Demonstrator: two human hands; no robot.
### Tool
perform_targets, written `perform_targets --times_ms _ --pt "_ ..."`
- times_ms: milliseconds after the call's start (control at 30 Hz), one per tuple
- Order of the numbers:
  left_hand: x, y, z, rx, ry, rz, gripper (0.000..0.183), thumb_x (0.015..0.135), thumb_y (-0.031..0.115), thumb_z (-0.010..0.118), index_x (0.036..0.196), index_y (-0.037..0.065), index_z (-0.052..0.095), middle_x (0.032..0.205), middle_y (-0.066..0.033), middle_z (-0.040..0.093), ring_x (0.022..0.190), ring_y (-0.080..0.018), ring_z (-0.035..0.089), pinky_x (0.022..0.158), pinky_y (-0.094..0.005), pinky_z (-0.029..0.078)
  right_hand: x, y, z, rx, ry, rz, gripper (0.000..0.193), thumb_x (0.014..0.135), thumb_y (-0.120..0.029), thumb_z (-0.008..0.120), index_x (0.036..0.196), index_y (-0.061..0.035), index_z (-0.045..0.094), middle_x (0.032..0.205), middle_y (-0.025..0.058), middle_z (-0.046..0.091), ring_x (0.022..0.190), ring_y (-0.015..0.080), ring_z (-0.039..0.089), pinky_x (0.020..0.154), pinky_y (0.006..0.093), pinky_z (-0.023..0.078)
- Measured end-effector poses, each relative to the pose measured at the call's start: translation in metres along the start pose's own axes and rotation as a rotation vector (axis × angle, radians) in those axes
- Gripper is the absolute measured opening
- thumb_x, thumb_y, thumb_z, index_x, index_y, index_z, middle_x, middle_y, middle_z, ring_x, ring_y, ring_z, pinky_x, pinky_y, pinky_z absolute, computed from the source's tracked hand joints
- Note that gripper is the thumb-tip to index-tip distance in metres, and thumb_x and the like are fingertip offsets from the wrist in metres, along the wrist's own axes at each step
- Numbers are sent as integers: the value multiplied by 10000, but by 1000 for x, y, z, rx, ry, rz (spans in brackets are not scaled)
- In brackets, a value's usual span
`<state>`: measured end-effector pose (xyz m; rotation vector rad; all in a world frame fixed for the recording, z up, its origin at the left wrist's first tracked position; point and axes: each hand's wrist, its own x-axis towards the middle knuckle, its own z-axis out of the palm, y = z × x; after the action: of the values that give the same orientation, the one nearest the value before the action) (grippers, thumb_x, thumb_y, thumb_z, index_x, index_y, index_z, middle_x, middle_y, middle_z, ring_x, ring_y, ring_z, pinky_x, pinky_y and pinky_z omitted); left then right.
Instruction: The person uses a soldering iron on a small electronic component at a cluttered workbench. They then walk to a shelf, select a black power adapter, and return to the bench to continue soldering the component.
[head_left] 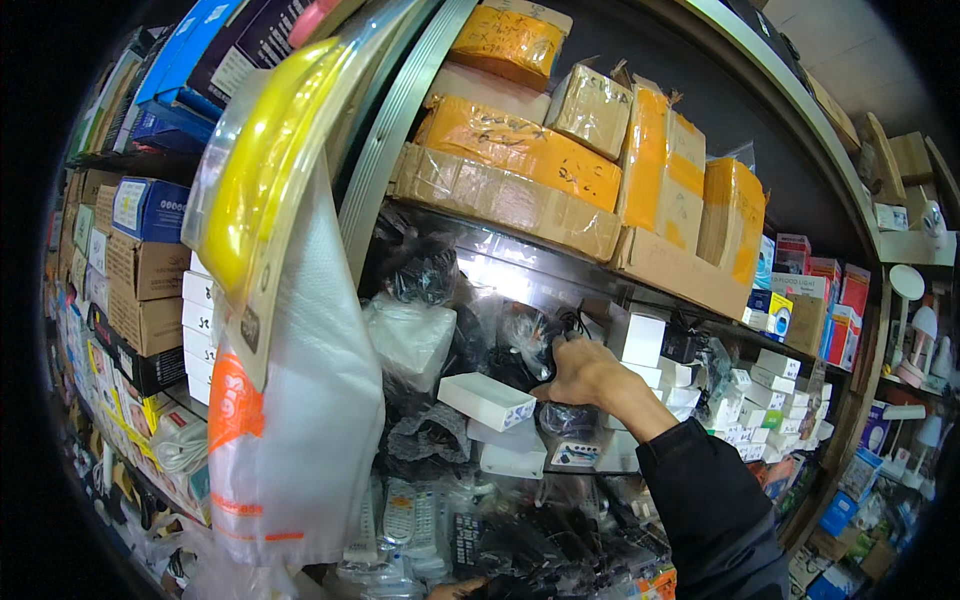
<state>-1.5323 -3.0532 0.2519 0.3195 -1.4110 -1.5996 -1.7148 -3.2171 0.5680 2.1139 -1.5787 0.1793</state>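
Extending from a dark sleeve (712, 510), the right hand (585, 375) I was guiding sat deep in a crowded shelf. Its fingers were bent inward among dark, plastic-wrapped goods; I could not tell whether they were clamped on anything. A clear bag (526, 338) lay just beyond and to the left of the knuckles, and an oblong white box (485, 402) lay tilted just left of the thumb.

Of the left hand (457, 590) I saw only a sliver at the lower edge, so I could not tell its grip; it was near some bagged remote controls (400, 515), which lay below and left of the right hand.

I could make out little of the shelf surface under so many bags. Above and beyond the right hand, a pale, shiny panel (500, 265) caught the light. Higher up stood cardboard boxes (510, 150) bound with orange tape. To the hand's right I had stacks of small white boxes (770, 400), with lamps (925, 325) well apart on farther shelving. To its left hung a translucent bag (310, 420) with orange print and a yellow item (270, 170) in a clear pack.
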Motion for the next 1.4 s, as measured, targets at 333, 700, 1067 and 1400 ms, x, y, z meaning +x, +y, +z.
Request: perform_targets --times_ms 333,700,1067,1400 --pt "1 -5 -9 -109 52 -185 881 1010 -3 728 1692 -10 171 1159 -254 698 936 -364 749 856 -533 655 -11 5 -7 -187 329 -48 652 693 -292 883 1216 47 694 1309 283 621 1180 488 642 1006 511 573" --pt "3 -17 24 130 281 -192 770 1007 10 738 1649 -36 315 870 -161 720 831 -304 742 866 -483 649 -76 27 0 207 768 -283 780 688 -151 903 1398 9 622 1338 218 615 1260 415 589 1048 470 529" --pt "4 -32 49 84 421 -165 740 1013 70 751 1633 -13 355 1147 -157 735 949 -257 757 831 -411 649 -178 50 27 605 667 -405 911 660 -158 991 1484 -59 615 1417 164 595 1326 355 595 1092 422 509" --pt "6 -41 74 -56 435 -9 238 1041 33 684 1275 -15 676 981 -128 750 801 -241 752 704 -394 663 -230 61 89 678 807 -407 1016 685 -132 1003 1576 -27 525 1550 224 493 1403 405 545 1070 455 519"
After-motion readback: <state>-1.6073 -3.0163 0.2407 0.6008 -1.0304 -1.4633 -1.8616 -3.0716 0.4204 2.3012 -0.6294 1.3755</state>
